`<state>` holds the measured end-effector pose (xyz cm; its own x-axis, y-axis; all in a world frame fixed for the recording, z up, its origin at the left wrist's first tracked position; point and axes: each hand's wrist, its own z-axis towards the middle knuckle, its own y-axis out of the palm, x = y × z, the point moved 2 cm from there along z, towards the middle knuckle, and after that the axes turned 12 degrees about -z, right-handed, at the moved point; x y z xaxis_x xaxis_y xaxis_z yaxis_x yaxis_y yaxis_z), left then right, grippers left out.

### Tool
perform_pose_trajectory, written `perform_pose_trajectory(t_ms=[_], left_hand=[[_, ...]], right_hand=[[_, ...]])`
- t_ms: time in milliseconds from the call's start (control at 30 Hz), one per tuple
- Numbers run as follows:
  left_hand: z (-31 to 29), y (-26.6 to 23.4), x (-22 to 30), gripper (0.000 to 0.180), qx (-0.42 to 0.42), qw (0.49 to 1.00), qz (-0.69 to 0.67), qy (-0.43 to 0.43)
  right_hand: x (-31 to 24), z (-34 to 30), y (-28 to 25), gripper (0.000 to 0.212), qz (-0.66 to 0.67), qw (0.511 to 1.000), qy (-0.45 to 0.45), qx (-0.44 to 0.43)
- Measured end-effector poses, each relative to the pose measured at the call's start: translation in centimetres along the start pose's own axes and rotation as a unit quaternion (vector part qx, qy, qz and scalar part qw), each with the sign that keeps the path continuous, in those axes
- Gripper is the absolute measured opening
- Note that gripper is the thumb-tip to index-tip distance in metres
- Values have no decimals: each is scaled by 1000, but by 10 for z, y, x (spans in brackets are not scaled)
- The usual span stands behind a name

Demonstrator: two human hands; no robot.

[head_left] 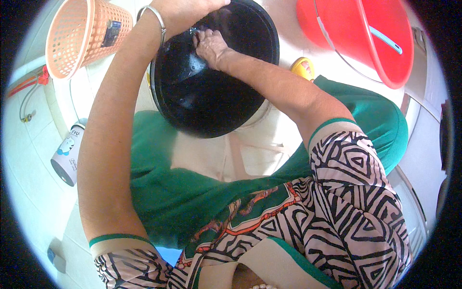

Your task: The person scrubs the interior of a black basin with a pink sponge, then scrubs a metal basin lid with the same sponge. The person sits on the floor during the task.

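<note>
A large black bucket [211, 103], wet inside, leans with its mouth toward me between my knees. My left hand [185, 13], below a silver bangle [159, 23] on the wrist, grips the bucket's far left rim; the picture's upper edge cuts off part of its fingers. Inside the bucket is my right hand [211, 49], its fingers curled and pressed against the inner wall. A small shiny bluish bit shows at those fingertips, too small to name. Whitish wet streaks mark the black wall just below the hand.
An orange perforated basket [72, 43] lies tilted at the far left. A red bucket [346, 29] with a wire handle and a light-blue stick [385, 39] inside stands far right. A grey printed cup [67, 154] is at left, near a red-handled tool [33, 81]. My yellow slipper [302, 67] rests beside the black bucket.
</note>
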<state>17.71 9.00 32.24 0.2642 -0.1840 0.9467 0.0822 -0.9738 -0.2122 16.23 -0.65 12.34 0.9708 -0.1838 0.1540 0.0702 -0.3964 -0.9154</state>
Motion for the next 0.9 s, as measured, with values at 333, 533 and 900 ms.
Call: perform_pose_trajectory(t_ms=[333, 533, 900], left_hand=[[6, -5, -6, 26, 26, 995, 85, 37], [6, -7, -11, 27, 44, 995, 80, 44], [6, -11, -11, 26, 45, 996, 64, 49]], right_hand=[[-70, -4, 4, 67, 463, 884, -61, -38], [-49, 35, -11, 80, 335, 935, -17, 113], [-34, 5, 28, 70, 594, 709, 259, -279]])
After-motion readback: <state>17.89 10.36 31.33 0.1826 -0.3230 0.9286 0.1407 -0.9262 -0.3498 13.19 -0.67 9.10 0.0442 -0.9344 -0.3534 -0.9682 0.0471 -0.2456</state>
